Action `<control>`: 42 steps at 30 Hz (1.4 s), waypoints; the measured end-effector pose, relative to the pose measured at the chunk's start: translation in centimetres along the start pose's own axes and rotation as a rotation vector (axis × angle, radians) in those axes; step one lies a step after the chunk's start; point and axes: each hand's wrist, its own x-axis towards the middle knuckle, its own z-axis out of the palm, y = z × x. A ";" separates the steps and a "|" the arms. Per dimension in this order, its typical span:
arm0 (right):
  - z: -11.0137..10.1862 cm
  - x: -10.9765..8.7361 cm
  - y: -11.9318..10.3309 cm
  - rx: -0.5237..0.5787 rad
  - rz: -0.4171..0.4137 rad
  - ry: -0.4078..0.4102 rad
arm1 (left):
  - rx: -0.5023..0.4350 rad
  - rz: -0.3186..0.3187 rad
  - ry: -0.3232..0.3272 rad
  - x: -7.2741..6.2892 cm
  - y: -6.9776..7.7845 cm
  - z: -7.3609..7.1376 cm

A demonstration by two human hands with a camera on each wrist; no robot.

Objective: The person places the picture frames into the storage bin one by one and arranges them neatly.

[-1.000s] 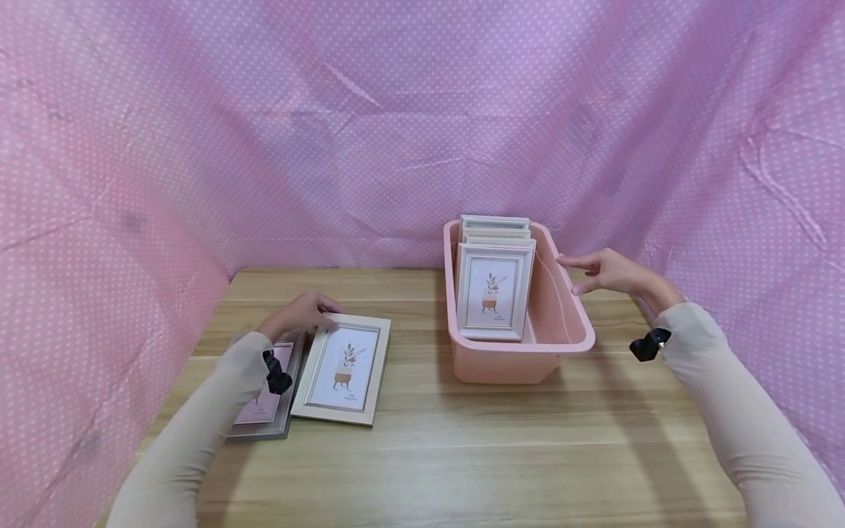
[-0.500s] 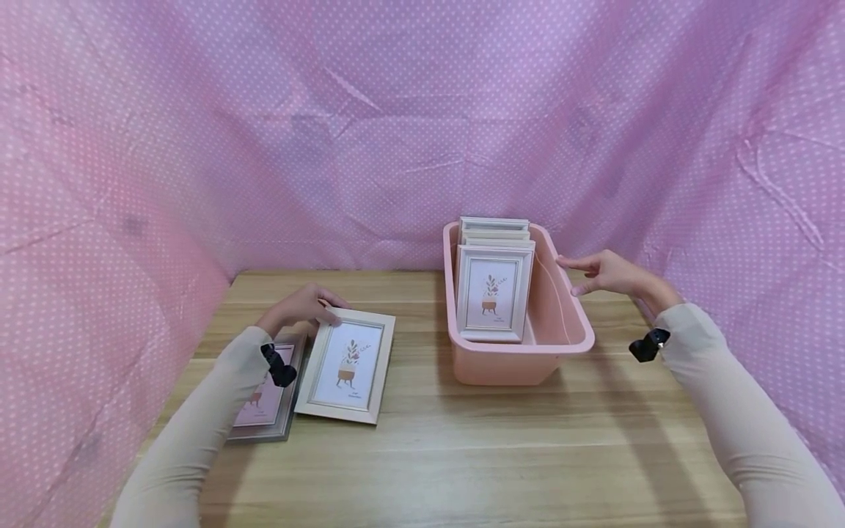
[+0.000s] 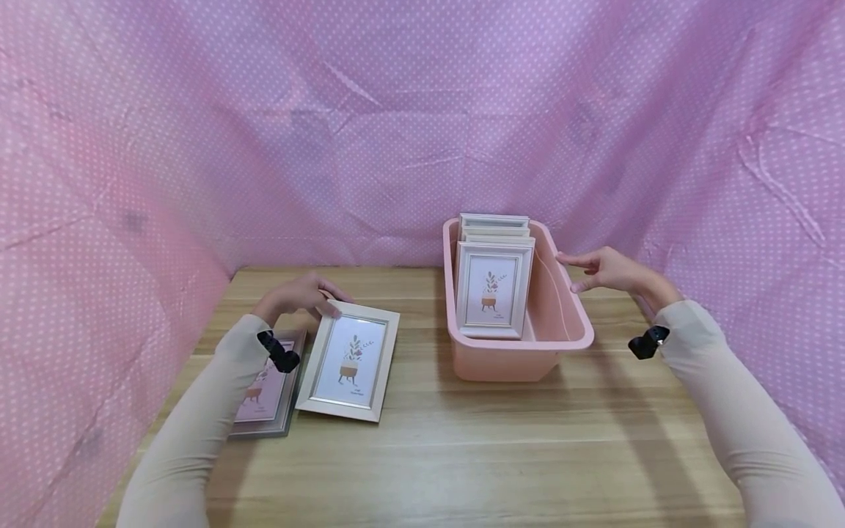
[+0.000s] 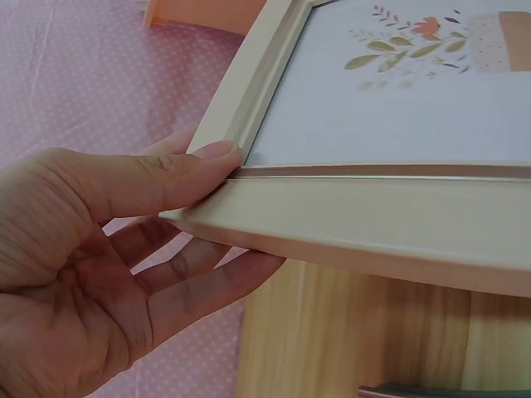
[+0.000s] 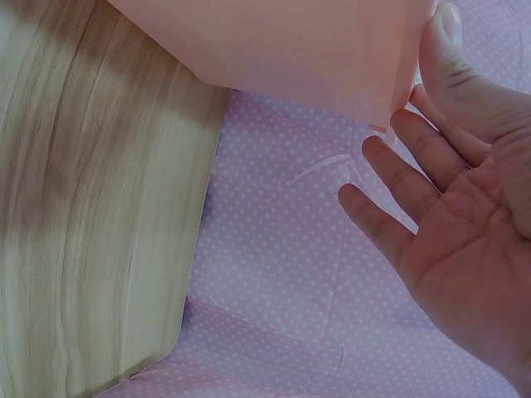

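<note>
At the left of the head view, my left hand point(image 3: 297, 297) pinches the upper left corner of a cream picture frame point(image 3: 389, 345). The left wrist view shows the thumb on its face and fingers point(image 4: 207, 286) beneath the border. The frame's upper end is tilted up, with a plant picture facing up. My right hand point(image 3: 617, 270) rests its thumb and index fingertips against the right rim of a pink plastic bin point(image 3: 515, 363); its other fingers point(image 5: 373, 215) extend loosely away from the bin. Inside the bin, several picture frames point(image 3: 494, 293) stand upright along the left side.
A grey picture frame point(image 3: 284, 418) with a pink picture lies left of the cream one, partly under my left forearm. The wooden table point(image 3: 462, 455) ends at a pink dotted cloth point(image 3: 396, 147) hanging behind and at both sides.
My left hand has moved slightly up and to the right, raising the cream picture frame's upper end and shifting it right. My right hand and the bin stay in place.
</note>
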 end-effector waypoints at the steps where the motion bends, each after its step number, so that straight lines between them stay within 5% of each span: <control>1: 0.0 0.0 0.0 0.002 0.002 -0.003 | 0.005 0.004 0.000 0.0 0.1 0.0; 18: -0.2 -0.2 -0.1 0.018 0.017 -0.019 | -0.006 0.116 -0.040 0.2 2.9 0.0; 42: 0.0 -0.1 -0.2 0.034 0.010 -0.023 | -0.079 0.157 0.051 -0.3 4.5 -0.9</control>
